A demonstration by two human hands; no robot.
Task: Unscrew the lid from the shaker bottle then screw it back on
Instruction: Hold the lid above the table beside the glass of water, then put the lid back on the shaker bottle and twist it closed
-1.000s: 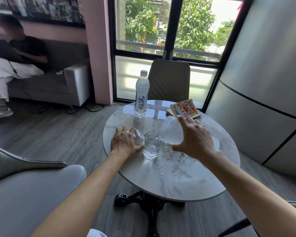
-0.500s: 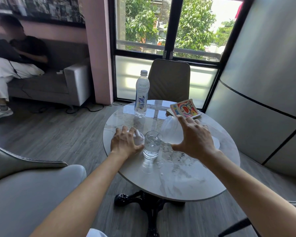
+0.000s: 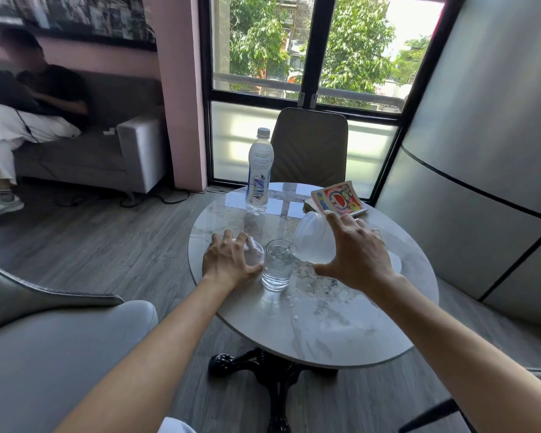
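Note:
My right hand [image 3: 358,257] grips a translucent white shaker bottle [image 3: 313,242] from its right side. The bottle is tilted to the left, with its mouth touching the rim of a clear glass [image 3: 277,267] that holds water. My left hand [image 3: 228,260] lies palm down over the bottle's white lid [image 3: 256,252], which rests on the round marble table [image 3: 310,345] just left of the glass. Only the lid's right edge shows past my fingers. The lid is off the bottle.
A capped plastic water bottle [image 3: 260,173] stands at the table's far side, and a colourful comic book [image 3: 338,200] lies at the far right. A chair [image 3: 310,145] stands behind the table. A grey armchair [image 3: 60,339] is at my left. A person [image 3: 28,98] sits on a sofa.

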